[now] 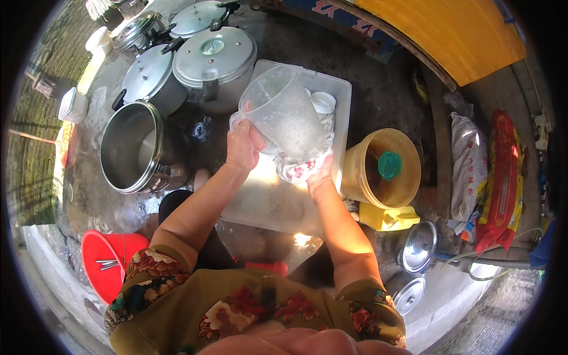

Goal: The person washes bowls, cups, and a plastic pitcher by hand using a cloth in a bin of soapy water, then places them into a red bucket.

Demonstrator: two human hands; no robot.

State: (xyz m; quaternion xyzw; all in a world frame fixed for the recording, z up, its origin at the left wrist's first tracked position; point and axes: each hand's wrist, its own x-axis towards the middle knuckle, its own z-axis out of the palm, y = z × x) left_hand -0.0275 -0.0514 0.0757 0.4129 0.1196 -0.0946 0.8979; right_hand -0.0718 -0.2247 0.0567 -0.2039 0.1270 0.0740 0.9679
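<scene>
My left hand [244, 142] grips the handle of a large translucent plastic jug [288, 117], which is tilted with its mouth toward the upper left. A wet, soapy patterned cloth [297, 171] is bunched in my right hand [323, 171] and pressed against the jug's base. Both hands hold the jug over a shallow, translucent plastic tub [275, 204]. Inside the tub, beyond the jug, sits a small white round lid or dish [323, 103]. The jug hides part of what lies behind it.
Several lidded metal pressure cookers [215, 57] stand at the upper left, near an uncovered metal pot [133, 148]. Right of the tub are a yellowish bucket [355, 171] with a green item [389, 165] and a yellow jug [390, 217]. A red bucket [100, 262] stands lower left; sacks [501, 177] lie far right.
</scene>
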